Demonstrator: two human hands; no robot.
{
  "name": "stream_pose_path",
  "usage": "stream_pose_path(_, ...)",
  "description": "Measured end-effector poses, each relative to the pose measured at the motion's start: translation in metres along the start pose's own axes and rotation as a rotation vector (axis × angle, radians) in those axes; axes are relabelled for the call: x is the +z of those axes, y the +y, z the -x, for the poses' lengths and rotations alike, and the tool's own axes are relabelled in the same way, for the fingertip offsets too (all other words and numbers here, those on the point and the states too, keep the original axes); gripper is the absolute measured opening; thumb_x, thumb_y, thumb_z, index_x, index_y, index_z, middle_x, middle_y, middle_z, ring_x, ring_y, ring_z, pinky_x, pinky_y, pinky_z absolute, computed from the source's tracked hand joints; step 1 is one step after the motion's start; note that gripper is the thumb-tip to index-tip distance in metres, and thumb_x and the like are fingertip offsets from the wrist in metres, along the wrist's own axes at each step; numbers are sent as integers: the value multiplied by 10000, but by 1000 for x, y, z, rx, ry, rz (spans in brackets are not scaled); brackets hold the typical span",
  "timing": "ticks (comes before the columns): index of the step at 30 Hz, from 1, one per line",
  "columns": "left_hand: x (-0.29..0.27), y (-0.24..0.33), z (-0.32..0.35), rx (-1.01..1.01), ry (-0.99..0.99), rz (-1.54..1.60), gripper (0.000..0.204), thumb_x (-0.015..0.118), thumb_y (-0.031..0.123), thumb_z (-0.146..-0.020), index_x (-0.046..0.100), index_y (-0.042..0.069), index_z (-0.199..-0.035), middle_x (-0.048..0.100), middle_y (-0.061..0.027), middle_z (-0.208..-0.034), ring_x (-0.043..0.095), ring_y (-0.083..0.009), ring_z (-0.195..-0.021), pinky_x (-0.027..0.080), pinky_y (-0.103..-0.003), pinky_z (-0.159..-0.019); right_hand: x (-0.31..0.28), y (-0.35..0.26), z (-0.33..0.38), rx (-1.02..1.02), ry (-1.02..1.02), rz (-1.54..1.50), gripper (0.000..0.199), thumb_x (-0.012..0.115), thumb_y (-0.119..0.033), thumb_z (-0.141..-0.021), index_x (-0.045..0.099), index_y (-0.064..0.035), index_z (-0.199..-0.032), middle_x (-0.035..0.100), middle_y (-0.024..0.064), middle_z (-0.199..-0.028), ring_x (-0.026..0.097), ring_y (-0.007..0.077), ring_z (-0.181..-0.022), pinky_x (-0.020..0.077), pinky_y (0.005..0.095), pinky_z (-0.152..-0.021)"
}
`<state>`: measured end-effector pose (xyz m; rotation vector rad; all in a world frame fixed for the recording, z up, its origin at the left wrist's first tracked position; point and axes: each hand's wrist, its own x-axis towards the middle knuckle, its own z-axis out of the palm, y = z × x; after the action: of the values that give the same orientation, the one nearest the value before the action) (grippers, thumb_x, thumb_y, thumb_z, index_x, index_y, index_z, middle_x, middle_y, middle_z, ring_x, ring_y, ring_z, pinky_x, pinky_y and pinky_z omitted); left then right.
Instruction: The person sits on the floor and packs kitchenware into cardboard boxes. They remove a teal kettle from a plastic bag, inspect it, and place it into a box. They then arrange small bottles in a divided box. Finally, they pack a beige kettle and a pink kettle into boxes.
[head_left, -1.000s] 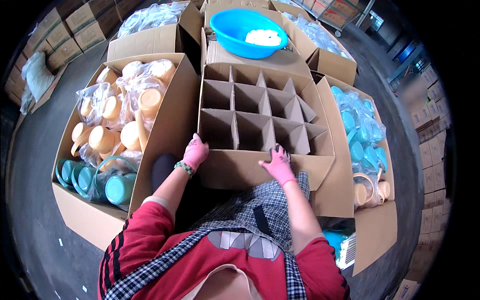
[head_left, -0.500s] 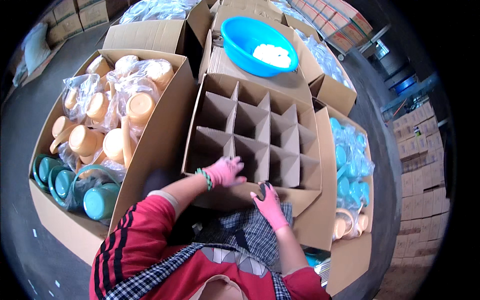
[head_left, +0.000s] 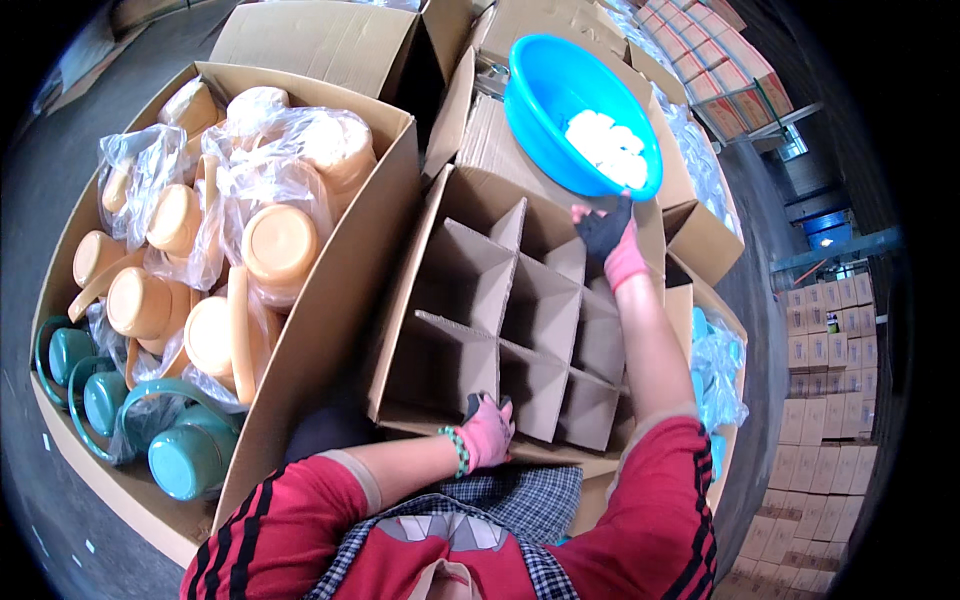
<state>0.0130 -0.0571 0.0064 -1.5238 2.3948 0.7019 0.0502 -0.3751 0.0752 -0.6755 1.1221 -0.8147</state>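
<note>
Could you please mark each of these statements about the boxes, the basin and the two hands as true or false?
1. The right hand reaches to the far side of the divided carton, near the blue basin. True.
2. The left hand holds a teal jug. False: it rests on the near edge of the divided carton; the teal jugs lie in the big box on the left.
3. The carton's cells are filled with jugs. False: the cells in view look empty.
4. The blue basin holds small white pieces. True.
5. The peach jugs are wrapped in clear plastic. True.
</note>
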Motion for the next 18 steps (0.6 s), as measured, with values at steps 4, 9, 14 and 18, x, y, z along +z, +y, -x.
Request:
stream_pose_path(4,-8,-9,15,48,-32,65,600,448,501,-773,445,73,-1193,387,-160,-1244,408,-343,-1080,322,-457,-871,26,-14,-89,-453,-291,180,411,430,-308,-798,430,-54,-1121,507,137,-1079,504,286,-922,445,416,-711)
stream_pose_path(9,9,-27,18,69,106,229,571,549,477,-711,492,101,-1137,376,-158,-1238,442,-380,-979,351,-458,-846,70,-24,-117,-1179,127,1621,276,510,-220,-801,548,-37,-1003,600,172,-868,562,328,-866,441,371,-732)
stream_pose_path(14,9,-30,19,111,120,219,565,555,474,-710,495,103,-1132,360,-153,-1252,447,-381,-958,349,-464,-847,70,8,-139,-453,-64,499,264,524,-230,-812,496,-20,-970,507,105,-957,539,228,-806,442,323,-653)
stream_pose_path(18,8,-30,14,118,122,187,546,552,462,-718,501,98,-1122,367,-150,-1247,452,-374,-951,360,-452,-830,50,57,-99,-434,-298,245,129,556,-196,-804,474,-99,-817,505,5,-706,494,118,-568,410,233,-493)
